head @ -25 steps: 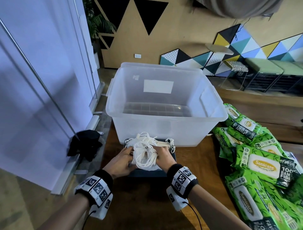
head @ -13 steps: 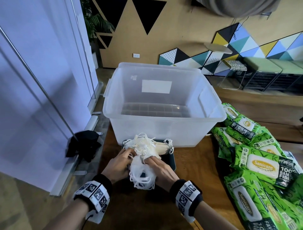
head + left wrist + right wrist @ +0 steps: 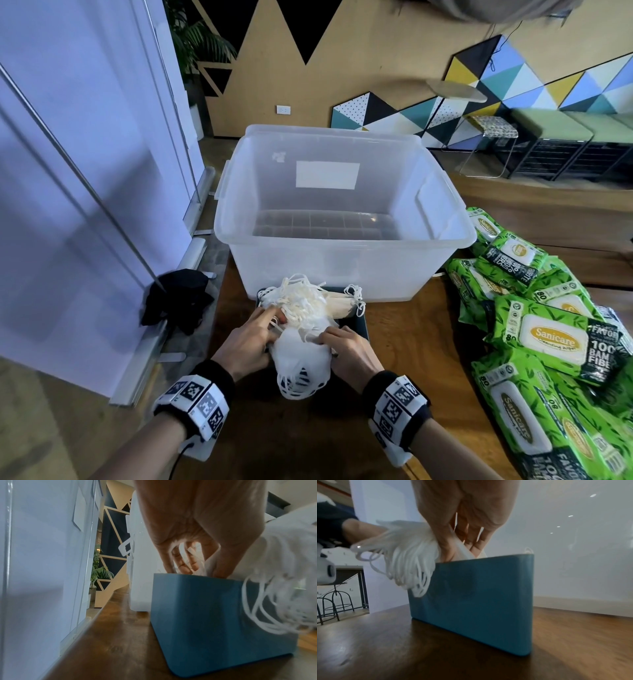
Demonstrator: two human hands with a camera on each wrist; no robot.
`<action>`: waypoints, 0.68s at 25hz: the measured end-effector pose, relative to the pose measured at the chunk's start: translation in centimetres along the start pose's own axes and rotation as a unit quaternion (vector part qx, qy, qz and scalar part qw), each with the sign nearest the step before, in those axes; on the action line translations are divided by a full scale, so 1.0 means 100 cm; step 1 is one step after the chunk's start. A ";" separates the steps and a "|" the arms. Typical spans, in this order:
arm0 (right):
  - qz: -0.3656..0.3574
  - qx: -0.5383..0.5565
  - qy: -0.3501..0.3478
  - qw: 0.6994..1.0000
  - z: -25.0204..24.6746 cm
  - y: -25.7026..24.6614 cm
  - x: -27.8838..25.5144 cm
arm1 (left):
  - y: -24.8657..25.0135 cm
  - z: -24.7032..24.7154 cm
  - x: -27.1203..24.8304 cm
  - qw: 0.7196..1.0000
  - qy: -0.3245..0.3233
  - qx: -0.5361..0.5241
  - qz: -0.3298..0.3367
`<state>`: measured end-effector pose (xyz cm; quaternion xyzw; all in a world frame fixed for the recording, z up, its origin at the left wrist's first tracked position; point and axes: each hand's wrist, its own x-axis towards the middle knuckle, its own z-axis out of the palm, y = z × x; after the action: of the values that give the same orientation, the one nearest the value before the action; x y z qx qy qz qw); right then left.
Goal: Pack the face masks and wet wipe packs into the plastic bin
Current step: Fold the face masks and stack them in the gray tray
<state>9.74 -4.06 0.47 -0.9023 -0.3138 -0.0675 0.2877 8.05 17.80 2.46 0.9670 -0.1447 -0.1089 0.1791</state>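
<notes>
both hands, left hand and right hand, have fingers curled round a bundle of white face masks hanging over the small blue box, just before the clear plastic bin; green wet wipe packs lie piled to its right.

One camera overhead, two down low at the wrists.

The head view looks forward and down over the bench from above. Each wrist view sits close to the bench top, looking along the hands at the blue box, one from either side; all three share that box.
</notes>
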 end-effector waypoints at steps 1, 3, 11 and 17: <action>-0.003 -0.004 0.003 1.000 0.000 -0.003 0.001 | 0.000 0.000 0.000 1.000 0.000 -0.002 -0.001; 0.016 0.012 -0.010 1.000 0.002 -0.007 0.003 | -0.001 0.001 -0.001 1.000 0.007 -0.015 0.003; 0.087 0.032 -0.191 0.977 -0.016 -0.010 0.019 | -0.008 0.011 -0.002 0.992 0.066 -0.104 0.008; 0.103 0.030 -0.191 0.976 -0.014 -0.007 0.020 | -0.011 0.016 -0.007 0.978 0.130 -0.161 0.005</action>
<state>10.98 -3.31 2.59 -0.9171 -0.2701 0.1457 0.2544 7.24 18.48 0.70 0.9308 -0.1059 -0.0033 0.3499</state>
